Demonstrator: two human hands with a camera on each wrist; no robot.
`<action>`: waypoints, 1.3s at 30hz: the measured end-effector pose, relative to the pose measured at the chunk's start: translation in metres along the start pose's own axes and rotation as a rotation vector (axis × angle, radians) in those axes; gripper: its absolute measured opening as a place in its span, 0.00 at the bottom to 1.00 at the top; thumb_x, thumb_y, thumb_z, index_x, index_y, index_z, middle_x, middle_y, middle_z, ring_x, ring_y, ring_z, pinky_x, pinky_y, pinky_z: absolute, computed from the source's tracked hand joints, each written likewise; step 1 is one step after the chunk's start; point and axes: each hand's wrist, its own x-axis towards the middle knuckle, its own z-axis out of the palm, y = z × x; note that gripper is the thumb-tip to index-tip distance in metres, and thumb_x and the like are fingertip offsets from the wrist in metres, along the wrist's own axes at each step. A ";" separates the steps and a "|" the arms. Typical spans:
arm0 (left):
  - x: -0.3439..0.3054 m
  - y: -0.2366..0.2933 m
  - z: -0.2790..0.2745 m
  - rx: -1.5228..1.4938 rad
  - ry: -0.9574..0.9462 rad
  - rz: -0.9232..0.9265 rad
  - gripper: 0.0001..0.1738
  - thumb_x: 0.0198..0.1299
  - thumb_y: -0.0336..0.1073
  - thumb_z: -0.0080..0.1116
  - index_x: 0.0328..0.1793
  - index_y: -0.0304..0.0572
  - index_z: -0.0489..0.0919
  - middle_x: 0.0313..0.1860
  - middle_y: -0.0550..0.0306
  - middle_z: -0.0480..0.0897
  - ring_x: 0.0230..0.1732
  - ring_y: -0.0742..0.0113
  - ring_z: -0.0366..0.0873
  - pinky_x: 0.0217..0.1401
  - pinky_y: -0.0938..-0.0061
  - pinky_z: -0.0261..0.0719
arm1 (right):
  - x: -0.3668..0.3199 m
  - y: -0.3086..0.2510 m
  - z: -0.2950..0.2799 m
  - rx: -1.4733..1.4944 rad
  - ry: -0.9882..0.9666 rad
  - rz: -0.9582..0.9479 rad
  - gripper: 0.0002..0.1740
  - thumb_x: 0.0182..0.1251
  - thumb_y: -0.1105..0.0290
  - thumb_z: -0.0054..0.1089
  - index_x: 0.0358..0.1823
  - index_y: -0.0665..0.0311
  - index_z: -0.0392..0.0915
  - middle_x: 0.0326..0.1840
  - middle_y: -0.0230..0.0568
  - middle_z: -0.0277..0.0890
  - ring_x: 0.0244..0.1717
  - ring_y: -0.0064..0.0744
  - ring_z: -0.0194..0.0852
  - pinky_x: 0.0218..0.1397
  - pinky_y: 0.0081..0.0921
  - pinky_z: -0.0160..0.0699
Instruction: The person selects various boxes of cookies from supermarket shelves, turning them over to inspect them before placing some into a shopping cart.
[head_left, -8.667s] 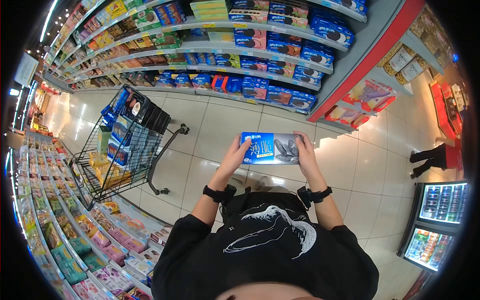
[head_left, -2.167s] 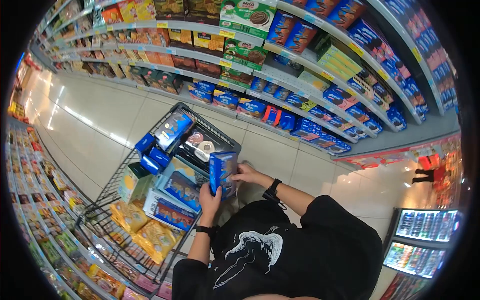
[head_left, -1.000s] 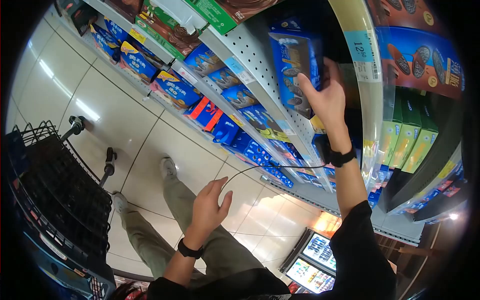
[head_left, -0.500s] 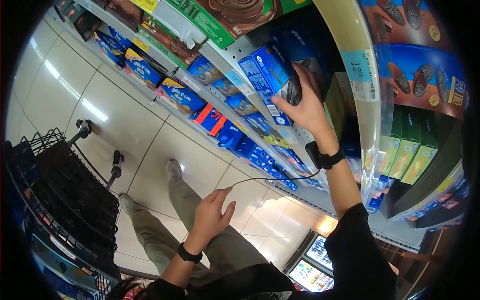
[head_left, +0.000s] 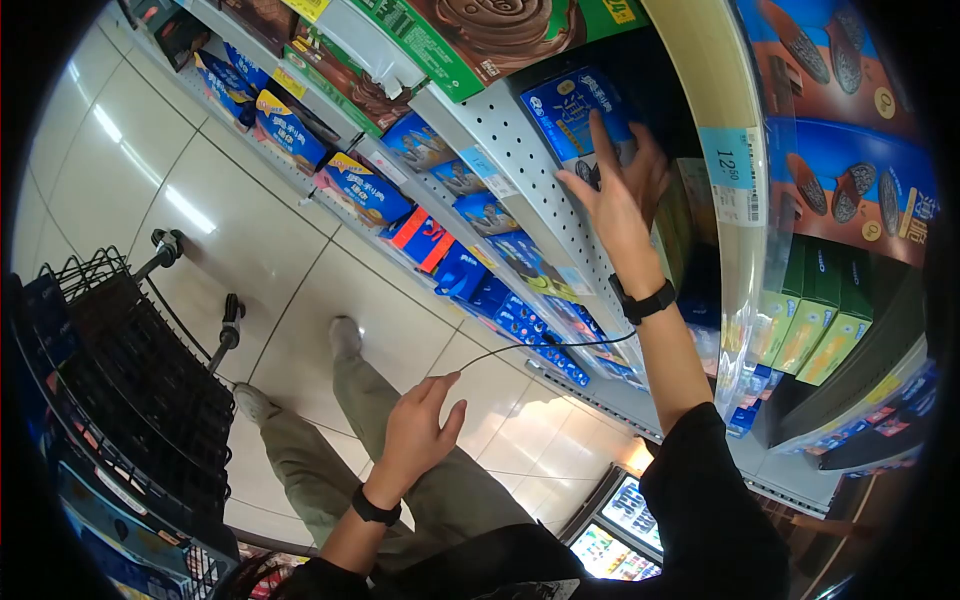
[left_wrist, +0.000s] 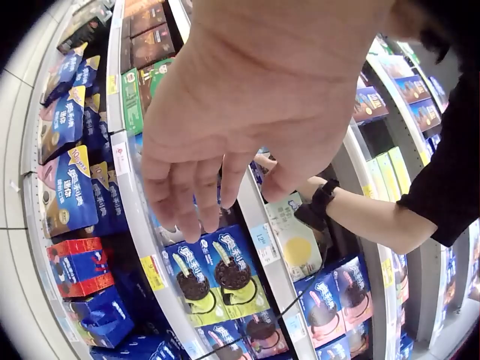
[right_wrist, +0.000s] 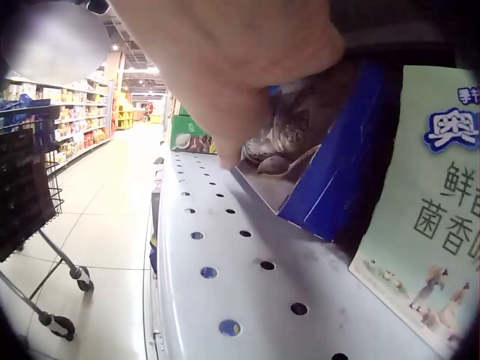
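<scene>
A blue box of thin cookies [head_left: 570, 115] stands on the perforated shelf [head_left: 500, 130], pushed in beneath a green cookie box. Against its front and side lies my right hand [head_left: 625, 195], fingers spread and fairly straight, thumb apart. In the right wrist view, the blue cookie box [right_wrist: 337, 157] rests on the shelf, partly covered by the right hand [right_wrist: 232, 67]. My left hand [head_left: 420, 430] hangs in front of the legs with nothing in it, fingers relaxed. The left wrist view shows the back of this left hand [left_wrist: 255, 97] overlapping the shelves.
A black shopping cart [head_left: 140, 370] stands at the left on the tiled floor [head_left: 290, 240]. A shelf edge with a price tag [head_left: 735, 175] runs close beside the right arm. A pale green box [right_wrist: 427, 202] stands right of the cookie box. A thin cable hangs between the wrists.
Both hands held the cookie box earlier, lastly over the cart. The right hand then brought it to the shelf, turned it and set it deeper in; its fingers have loosened. The left hand let go.
</scene>
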 end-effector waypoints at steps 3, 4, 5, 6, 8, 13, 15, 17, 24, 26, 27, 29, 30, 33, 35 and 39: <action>-0.004 0.000 -0.003 -0.006 0.004 -0.004 0.19 0.59 0.33 0.60 0.57 0.36 0.77 0.46 0.43 0.81 0.46 0.47 0.82 0.48 0.63 0.80 | -0.007 0.002 0.010 -0.019 0.024 -0.016 0.42 0.52 0.62 0.73 0.71 0.43 0.66 0.66 0.54 0.56 0.62 0.59 0.56 0.62 0.53 0.56; -0.003 0.000 -0.002 -0.010 -0.001 -0.005 0.19 0.59 0.33 0.60 0.57 0.36 0.77 0.47 0.43 0.81 0.46 0.47 0.82 0.48 0.63 0.80 | -0.007 0.006 0.011 -0.041 0.028 -0.010 0.41 0.54 0.64 0.72 0.71 0.43 0.66 0.66 0.54 0.56 0.62 0.58 0.56 0.62 0.53 0.56; -0.002 0.001 0.000 -0.019 0.004 0.005 0.19 0.59 0.33 0.60 0.57 0.36 0.77 0.47 0.43 0.81 0.46 0.47 0.82 0.48 0.63 0.80 | -0.006 0.011 0.012 -0.051 0.033 -0.017 0.41 0.54 0.64 0.72 0.71 0.43 0.66 0.66 0.54 0.56 0.62 0.58 0.56 0.62 0.53 0.56; -0.002 0.002 0.000 -0.024 0.029 0.019 0.19 0.59 0.33 0.60 0.56 0.35 0.78 0.45 0.44 0.82 0.44 0.46 0.81 0.47 0.62 0.80 | -0.006 0.015 0.013 -0.051 0.008 0.006 0.40 0.55 0.66 0.70 0.71 0.42 0.66 0.67 0.54 0.56 0.63 0.58 0.56 0.63 0.54 0.55; -0.003 0.003 -0.002 -0.025 0.062 0.026 0.19 0.58 0.34 0.60 0.54 0.34 0.78 0.44 0.44 0.82 0.42 0.45 0.81 0.46 0.61 0.79 | -0.005 0.023 0.020 -0.059 -0.044 0.052 0.44 0.54 0.66 0.70 0.74 0.44 0.61 0.70 0.55 0.55 0.68 0.59 0.53 0.67 0.57 0.51; -0.006 0.003 -0.010 -0.020 0.047 0.025 0.20 0.59 0.34 0.60 0.57 0.36 0.77 0.48 0.44 0.81 0.44 0.47 0.81 0.48 0.64 0.80 | 0.005 0.028 0.019 -0.029 -0.057 0.169 0.55 0.50 0.61 0.73 0.78 0.55 0.49 0.76 0.57 0.48 0.76 0.63 0.41 0.73 0.62 0.41; -0.009 0.002 -0.012 -0.019 0.038 -0.015 0.20 0.59 0.34 0.60 0.57 0.36 0.77 0.48 0.44 0.81 0.44 0.47 0.81 0.47 0.64 0.80 | 0.007 0.035 0.024 -0.037 -0.095 0.180 0.55 0.52 0.59 0.72 0.78 0.58 0.48 0.76 0.58 0.48 0.77 0.62 0.42 0.73 0.62 0.41; -0.011 0.005 -0.012 -0.020 0.039 -0.046 0.20 0.59 0.34 0.60 0.57 0.36 0.77 0.48 0.44 0.81 0.44 0.47 0.81 0.47 0.64 0.80 | 0.009 0.036 0.022 0.013 -0.104 0.167 0.53 0.53 0.58 0.71 0.78 0.59 0.49 0.76 0.59 0.49 0.77 0.61 0.43 0.74 0.61 0.42; -0.042 0.042 -0.030 0.063 0.186 0.114 0.20 0.60 0.37 0.60 0.57 0.39 0.77 0.48 0.44 0.81 0.47 0.45 0.80 0.49 0.60 0.80 | -0.015 -0.026 -0.038 0.341 -0.009 -0.027 0.39 0.62 0.62 0.62 0.73 0.64 0.59 0.76 0.59 0.52 0.77 0.60 0.45 0.76 0.53 0.43; -0.055 0.058 -0.042 0.056 0.253 0.216 0.20 0.60 0.37 0.59 0.57 0.36 0.75 0.47 0.42 0.81 0.47 0.44 0.80 0.50 0.58 0.79 | -0.036 -0.070 -0.065 0.434 -0.112 -0.176 0.34 0.62 0.64 0.62 0.69 0.64 0.66 0.77 0.57 0.52 0.78 0.61 0.43 0.77 0.54 0.40; -0.062 0.071 -0.051 0.054 0.254 0.229 0.20 0.60 0.37 0.59 0.57 0.35 0.75 0.44 0.43 0.81 0.45 0.44 0.79 0.49 0.56 0.78 | -0.046 -0.092 -0.079 0.475 -0.170 -0.259 0.31 0.61 0.65 0.62 0.67 0.63 0.69 0.76 0.57 0.52 0.77 0.62 0.43 0.76 0.54 0.40; -0.086 0.100 -0.080 0.143 0.295 0.252 0.20 0.59 0.37 0.59 0.56 0.38 0.75 0.42 0.45 0.79 0.43 0.45 0.78 0.46 0.56 0.76 | -0.058 -0.143 -0.115 0.658 -0.224 -0.326 0.28 0.60 0.68 0.62 0.64 0.62 0.72 0.76 0.56 0.54 0.77 0.60 0.45 0.76 0.53 0.41; -0.100 0.112 -0.097 0.167 0.303 0.239 0.20 0.59 0.37 0.59 0.57 0.39 0.75 0.43 0.45 0.79 0.44 0.45 0.78 0.46 0.56 0.76 | -0.059 -0.167 -0.133 0.724 -0.259 -0.352 0.28 0.59 0.69 0.63 0.64 0.62 0.72 0.75 0.55 0.54 0.77 0.60 0.45 0.76 0.52 0.42; -0.152 0.137 -0.150 0.207 0.368 0.237 0.21 0.59 0.38 0.59 0.57 0.39 0.75 0.43 0.46 0.79 0.44 0.45 0.79 0.45 0.57 0.76 | -0.057 -0.234 -0.196 0.918 -0.326 -0.384 0.27 0.57 0.73 0.63 0.61 0.63 0.74 0.74 0.55 0.57 0.76 0.57 0.48 0.76 0.49 0.47; -0.191 0.143 -0.192 0.245 0.415 0.261 0.21 0.59 0.38 0.60 0.57 0.39 0.75 0.42 0.46 0.79 0.43 0.45 0.79 0.45 0.57 0.77 | -0.052 -0.272 -0.227 0.988 -0.354 -0.427 0.26 0.58 0.72 0.63 0.61 0.63 0.74 0.74 0.54 0.58 0.76 0.57 0.49 0.75 0.48 0.48; -0.293 0.150 -0.270 0.298 0.618 0.056 0.20 0.60 0.39 0.59 0.56 0.39 0.78 0.41 0.46 0.81 0.42 0.44 0.80 0.44 0.58 0.79 | -0.026 -0.347 -0.270 1.056 -0.410 -0.570 0.27 0.58 0.71 0.63 0.62 0.64 0.72 0.70 0.53 0.62 0.73 0.56 0.54 0.73 0.44 0.54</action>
